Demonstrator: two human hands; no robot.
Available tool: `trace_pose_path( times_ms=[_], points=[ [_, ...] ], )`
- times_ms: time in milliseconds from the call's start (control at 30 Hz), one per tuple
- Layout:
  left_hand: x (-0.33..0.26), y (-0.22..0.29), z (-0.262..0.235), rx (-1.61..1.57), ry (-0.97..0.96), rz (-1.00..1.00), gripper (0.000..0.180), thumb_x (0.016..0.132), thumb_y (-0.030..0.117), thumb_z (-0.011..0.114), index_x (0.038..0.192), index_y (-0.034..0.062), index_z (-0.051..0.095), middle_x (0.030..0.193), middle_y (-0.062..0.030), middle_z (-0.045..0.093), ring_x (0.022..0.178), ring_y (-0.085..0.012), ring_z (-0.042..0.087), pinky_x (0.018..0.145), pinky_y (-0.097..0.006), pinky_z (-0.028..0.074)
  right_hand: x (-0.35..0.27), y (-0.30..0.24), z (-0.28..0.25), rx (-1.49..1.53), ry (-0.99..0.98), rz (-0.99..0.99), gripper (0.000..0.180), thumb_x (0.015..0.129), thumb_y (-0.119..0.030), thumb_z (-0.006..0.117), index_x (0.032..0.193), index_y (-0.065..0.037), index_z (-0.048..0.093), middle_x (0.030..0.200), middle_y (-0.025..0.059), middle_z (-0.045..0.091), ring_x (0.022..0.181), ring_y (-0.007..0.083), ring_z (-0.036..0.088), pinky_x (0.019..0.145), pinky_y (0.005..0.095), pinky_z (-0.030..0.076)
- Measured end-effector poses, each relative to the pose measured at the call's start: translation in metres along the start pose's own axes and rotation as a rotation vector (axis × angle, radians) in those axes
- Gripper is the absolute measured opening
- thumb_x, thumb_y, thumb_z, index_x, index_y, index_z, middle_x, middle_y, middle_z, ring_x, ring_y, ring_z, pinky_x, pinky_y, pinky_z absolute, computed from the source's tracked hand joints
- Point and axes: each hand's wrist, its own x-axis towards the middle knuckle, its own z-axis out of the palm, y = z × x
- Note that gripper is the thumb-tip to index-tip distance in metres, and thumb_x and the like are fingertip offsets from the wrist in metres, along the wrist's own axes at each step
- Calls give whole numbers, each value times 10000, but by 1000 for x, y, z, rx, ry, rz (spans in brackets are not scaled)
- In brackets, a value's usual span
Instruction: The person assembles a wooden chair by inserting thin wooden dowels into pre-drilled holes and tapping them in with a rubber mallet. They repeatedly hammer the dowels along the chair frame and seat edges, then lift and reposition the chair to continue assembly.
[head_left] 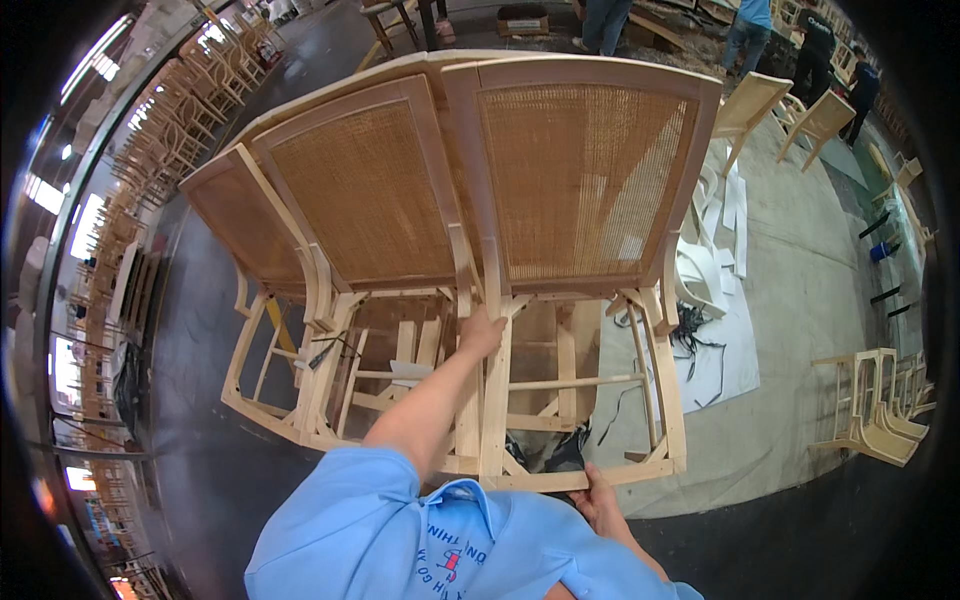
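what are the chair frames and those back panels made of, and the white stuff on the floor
Chair frames: pale bare wood, seemingly unfinished; matte, no stain or gloss. Back panels: woven cane or rattan by the look; tan open mesh with light showing through. White sheets on the floor: probably foam or paper wrap; too far to tell.

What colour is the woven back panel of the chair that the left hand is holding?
The woven back panel is golden brown, in a pale wood frame gripped by the left hand. Head view shows it.
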Motion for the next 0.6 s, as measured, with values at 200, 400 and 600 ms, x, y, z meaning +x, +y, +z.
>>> trace_pose_path(
  times_ms=[200,400,600],
  points=[
    [1,3,-12,-8,-41,-40,504,941,328,668,1209,-89,574,1174,-343,665,1157,-442,645,989,-505,495,2,9,4,-62,17,-86,333,1035,-243,640,1244,-23,503,1129,169,647,975,366,697,833,585,630],
    [-1,15,-10,33,-10,-52,532,978,298,624,1318,-91,498,1244,-340,642,1211,-465,615,1019,-516,489,4,-18,-31,-163,-26,-230,348,1014,-361,660,1154,-57,566,1120,152,638,1061,378,643,918,601,565],
    [-5,29,1,13,-55,-140,716,1028,263,511,1547,-93,172,1304,-357,608,1230,-480,599,1038,-529,475,-19,-99,-54,-440,476,-560,632,914,-572,694,1273,-60,599,1099,148,668,940,317,656,754,501,536]
  ],
)
